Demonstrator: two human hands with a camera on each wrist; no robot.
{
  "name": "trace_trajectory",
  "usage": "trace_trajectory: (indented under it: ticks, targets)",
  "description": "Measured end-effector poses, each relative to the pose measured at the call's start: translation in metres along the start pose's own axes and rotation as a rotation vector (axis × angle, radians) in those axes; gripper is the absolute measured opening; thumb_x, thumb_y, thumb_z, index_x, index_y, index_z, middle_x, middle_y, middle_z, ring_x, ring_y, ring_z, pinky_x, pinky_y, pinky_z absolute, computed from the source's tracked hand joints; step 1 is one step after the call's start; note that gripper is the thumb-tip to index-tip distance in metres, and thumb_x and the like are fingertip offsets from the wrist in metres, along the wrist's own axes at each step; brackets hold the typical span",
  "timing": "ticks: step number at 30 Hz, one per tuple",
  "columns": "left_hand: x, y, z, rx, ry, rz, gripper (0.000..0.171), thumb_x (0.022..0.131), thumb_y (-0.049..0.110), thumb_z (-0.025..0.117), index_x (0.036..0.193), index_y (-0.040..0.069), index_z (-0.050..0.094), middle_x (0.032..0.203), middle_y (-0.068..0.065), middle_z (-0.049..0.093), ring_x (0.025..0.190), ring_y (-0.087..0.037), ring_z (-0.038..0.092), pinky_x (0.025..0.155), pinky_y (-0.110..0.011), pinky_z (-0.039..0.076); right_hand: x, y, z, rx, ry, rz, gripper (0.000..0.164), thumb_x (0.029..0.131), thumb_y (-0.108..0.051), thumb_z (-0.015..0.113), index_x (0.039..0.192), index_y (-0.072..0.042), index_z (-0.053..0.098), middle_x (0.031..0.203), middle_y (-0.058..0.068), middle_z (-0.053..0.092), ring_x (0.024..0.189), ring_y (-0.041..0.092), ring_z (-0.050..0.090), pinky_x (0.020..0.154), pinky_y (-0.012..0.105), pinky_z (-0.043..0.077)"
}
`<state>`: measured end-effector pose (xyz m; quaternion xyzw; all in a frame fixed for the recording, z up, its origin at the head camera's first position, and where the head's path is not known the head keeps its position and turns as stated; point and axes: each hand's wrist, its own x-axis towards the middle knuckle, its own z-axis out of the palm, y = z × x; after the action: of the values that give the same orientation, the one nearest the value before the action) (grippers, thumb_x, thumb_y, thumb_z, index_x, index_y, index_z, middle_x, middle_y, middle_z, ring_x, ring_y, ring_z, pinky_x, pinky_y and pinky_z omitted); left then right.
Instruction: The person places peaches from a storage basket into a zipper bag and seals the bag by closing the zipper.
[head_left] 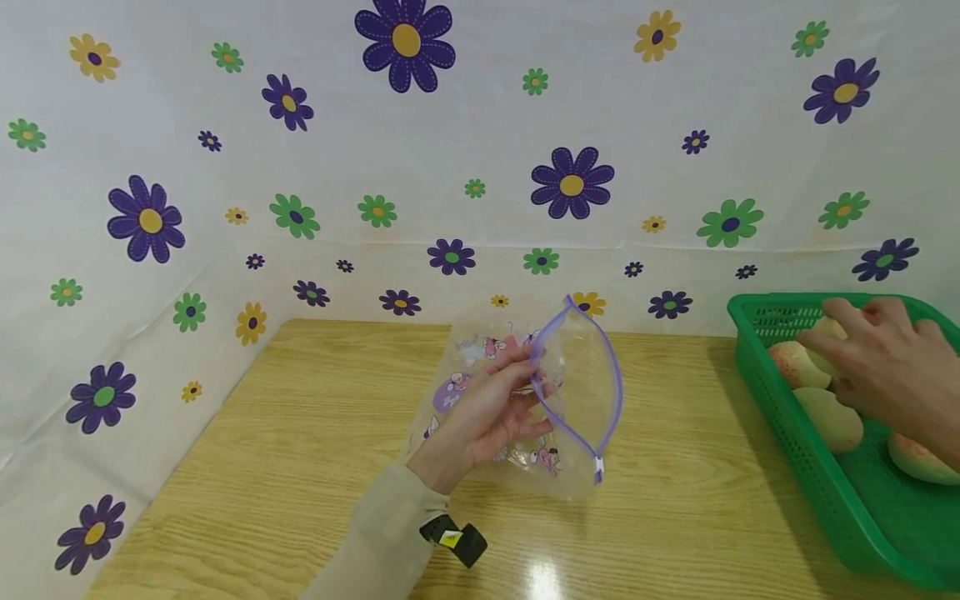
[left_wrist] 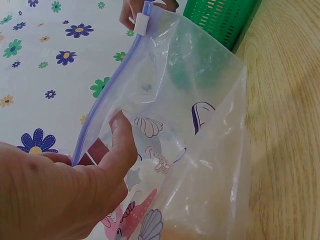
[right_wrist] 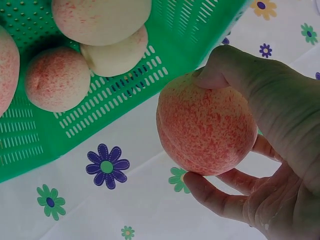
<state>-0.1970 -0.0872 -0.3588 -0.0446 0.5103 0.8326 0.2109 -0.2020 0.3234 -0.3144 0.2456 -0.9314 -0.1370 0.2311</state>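
A clear slider zip bag [head_left: 577,392] with purple edging and sea-creature prints stands spread at its mouth over the table. My left hand [head_left: 491,421] holds it by one side of the mouth, and in the left wrist view the thumb lies across the clear plastic. The white slider [left_wrist: 142,24] sits at one end of the purple strip. To the right, my right hand [head_left: 892,358] is over the green basket [head_left: 817,492]. It grips a peach [right_wrist: 207,125], pale with red speckles, between thumb and fingertips.
More peaches [head_left: 828,419] lie in the basket, some under the right hand and one peach [head_left: 926,458] nearer its right side. The wooden table [head_left: 300,467] meets a white flower-printed cloth [head_left: 487,125] at the back and left.
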Motion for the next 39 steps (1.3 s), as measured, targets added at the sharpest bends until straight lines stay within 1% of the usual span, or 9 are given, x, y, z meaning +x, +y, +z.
trace_trajectory:
  ticks: [4,8,12,16,21,27,32,34,39]
  targets:
    - [0.001,0.0,0.0,0.001,0.008,-0.003,0.018,0.11,0.018,0.045,0.124,0.022,0.055,0.093,0.008,0.056,0.087,-0.008,0.064,0.083,-0.048,0.06,0.002,-0.002,-0.003,-0.005,0.022,-0.017,0.058,0.053,0.005,0.09,0.101,-0.01,0.061,0.109,0.022,0.049,0.096,0.061,0.049,0.044,0.054,0.045]
    - [0.001,0.0,0.001,0.01,0.015,-0.004,0.02,0.11,0.018,0.045,0.127,0.022,0.055,0.095,0.007,0.055,0.089,-0.009,0.063,0.085,-0.049,0.059,0.004,-0.004,-0.006,-0.01,0.021,-0.02,0.055,0.054,0.005,0.088,0.099,-0.01,0.059,0.108,0.023,0.05,0.098,0.061,0.049,0.045,0.056,0.047]
    - [0.001,0.0,0.0,0.014,0.02,-0.002,0.022,0.109,0.018,0.045,0.129,0.021,0.055,0.095,0.007,0.055,0.09,-0.01,0.064,0.083,-0.048,0.06,0.007,-0.007,-0.008,-0.018,-0.017,-0.002,0.052,0.058,0.004,0.086,0.101,-0.011,0.062,0.11,0.025,0.053,0.101,0.06,0.048,0.05,0.058,0.051]
    - [0.001,0.0,0.001,0.012,0.019,-0.002,0.021,0.109,0.017,0.045,0.127,0.021,0.055,0.094,0.007,0.056,0.088,-0.009,0.064,0.081,-0.048,0.06,0.011,-0.011,-0.011,-0.022,-0.065,0.018,0.051,0.061,0.003,0.083,0.105,-0.013,0.063,0.113,0.026,0.054,0.103,0.059,0.047,0.055,0.061,0.053]
    - [0.0,0.0,0.001,0.007,0.016,0.001,0.02,0.109,0.017,0.045,0.127,0.021,0.055,0.093,0.007,0.056,0.088,-0.009,0.063,0.082,-0.048,0.06,0.015,-0.016,-0.016,-0.047,-0.1,0.004,0.054,0.061,0.0,0.087,0.108,-0.014,0.064,0.112,0.026,0.053,0.101,0.06,0.049,0.058,0.062,0.054]
    - [0.0,0.0,0.001,0.001,0.01,0.0,0.019,0.109,0.018,0.045,0.125,0.021,0.055,0.093,0.008,0.056,0.089,-0.01,0.063,0.085,-0.05,0.059,0.015,-0.02,-0.019,-0.042,-0.074,-0.024,0.057,0.058,-0.002,0.089,0.107,-0.016,0.063,0.111,0.025,0.052,0.101,0.058,0.049,0.057,0.062,0.053]
    - [0.0,0.0,0.0,0.008,0.013,-0.001,0.021,0.11,0.018,0.045,0.128,0.02,0.055,0.094,0.007,0.056,0.09,-0.01,0.064,0.083,-0.048,0.06,0.015,-0.023,-0.02,-0.05,-0.04,-0.048,0.06,0.057,-0.004,0.091,0.108,-0.015,0.063,0.111,0.024,0.052,0.099,0.057,0.05,0.055,0.06,0.053]
    - [0.0,0.0,0.0,0.006,0.013,-0.001,0.02,0.11,0.018,0.045,0.127,0.02,0.055,0.093,0.008,0.056,0.089,-0.01,0.064,0.082,-0.048,0.06,0.015,-0.024,-0.02,-0.045,-0.025,-0.058,0.061,0.056,-0.004,0.092,0.108,-0.015,0.062,0.111,0.023,0.053,0.098,0.057,0.051,0.054,0.059,0.052]
    - [0.0,0.0,0.0,-0.006,0.011,-0.004,0.017,0.109,0.017,0.046,0.122,0.022,0.056,0.091,0.008,0.057,0.087,-0.009,0.063,0.081,-0.047,0.06,0.017,-0.028,-0.021,-0.049,0.012,-0.081,0.066,0.051,-0.009,0.098,0.106,-0.012,0.061,0.11,0.024,0.054,0.097,0.056,0.053,0.054,0.059,0.053]
